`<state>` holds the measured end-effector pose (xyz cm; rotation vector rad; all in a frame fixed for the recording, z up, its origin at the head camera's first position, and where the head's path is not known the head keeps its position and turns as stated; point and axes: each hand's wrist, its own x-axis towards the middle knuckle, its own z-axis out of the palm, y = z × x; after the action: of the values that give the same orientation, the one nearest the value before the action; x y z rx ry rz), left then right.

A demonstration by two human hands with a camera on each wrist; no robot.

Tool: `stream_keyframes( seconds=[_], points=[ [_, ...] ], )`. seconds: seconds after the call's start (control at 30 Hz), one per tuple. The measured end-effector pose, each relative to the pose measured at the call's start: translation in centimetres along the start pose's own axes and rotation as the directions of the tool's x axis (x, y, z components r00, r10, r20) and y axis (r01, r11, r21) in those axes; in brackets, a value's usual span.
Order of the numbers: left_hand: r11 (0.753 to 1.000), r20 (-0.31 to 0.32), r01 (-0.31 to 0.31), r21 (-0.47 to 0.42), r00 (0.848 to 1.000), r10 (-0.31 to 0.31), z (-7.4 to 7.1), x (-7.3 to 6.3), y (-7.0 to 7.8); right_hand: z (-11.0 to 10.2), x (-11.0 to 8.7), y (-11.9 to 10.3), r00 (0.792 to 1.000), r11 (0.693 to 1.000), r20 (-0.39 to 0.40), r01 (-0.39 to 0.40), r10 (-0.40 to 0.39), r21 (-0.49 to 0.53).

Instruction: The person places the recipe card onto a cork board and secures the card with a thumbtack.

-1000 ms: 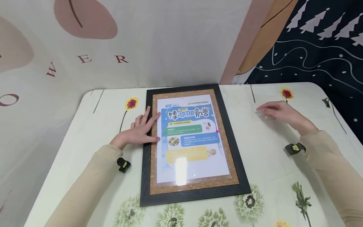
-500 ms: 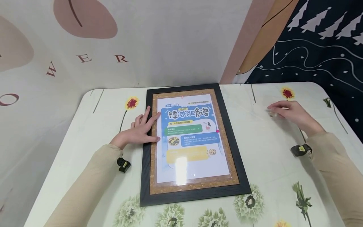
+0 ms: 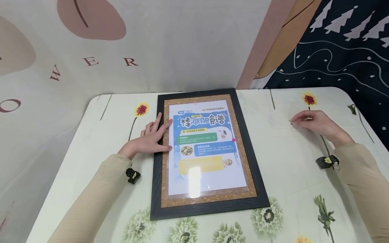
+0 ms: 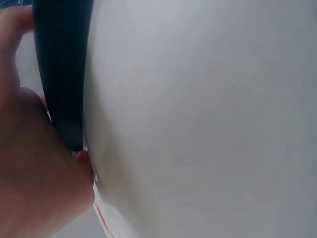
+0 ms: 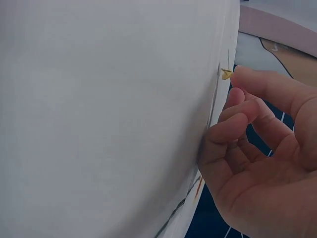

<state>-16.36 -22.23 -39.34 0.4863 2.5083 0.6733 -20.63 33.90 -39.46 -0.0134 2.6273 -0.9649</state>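
A black-framed cork board (image 3: 209,212) lies flat on the table with a blue-and-white poster (image 3: 197,182) in a clear sleeve on it. My left hand (image 3: 150,141) rests on the frame's left side, fingers spread, their tips reaching the poster's edge. In the left wrist view the dark frame edge (image 4: 62,74) passes beside that hand. To the right of the board, my right hand (image 3: 319,124) pinches a small gold thumbtack (image 5: 227,74) between thumb and forefinger, just over the tablecloth. A pink push pin (image 3: 234,140) sits at the poster's right edge.
The tablecloth (image 3: 288,168) is pale with printed flowers. Behind the table's back edge hangs a light printed cloth (image 3: 188,44), with a dark tree-patterned cloth (image 3: 337,67) at the right. Black wrist cameras (image 3: 327,161) are strapped to both wrists.
My right hand has moved rightward across the tablecloth, away from the board, and now pinches the thumbtack. My left hand and the board stay in place.
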Motion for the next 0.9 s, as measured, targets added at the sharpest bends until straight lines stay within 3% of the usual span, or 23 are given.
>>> stream_keyframes(
  seconds=[0.5, 0.9],
  points=[
    [1.0, -0.002, -0.007, -0.029, 1.0, 0.007, 0.1, 0.0, -0.1, 0.3, 0.3, 0.0, 0.999, 0.999, 0.03, -0.028, 0.029, -0.031],
    [1.0, -0.006, -0.025, 0.001, 1.0, 0.025, 0.2, 0.0, -0.4, 0.8, 0.3, -0.7, 0.999, 0.999, 0.036, 0.041, -0.04, -0.035]
  ],
)
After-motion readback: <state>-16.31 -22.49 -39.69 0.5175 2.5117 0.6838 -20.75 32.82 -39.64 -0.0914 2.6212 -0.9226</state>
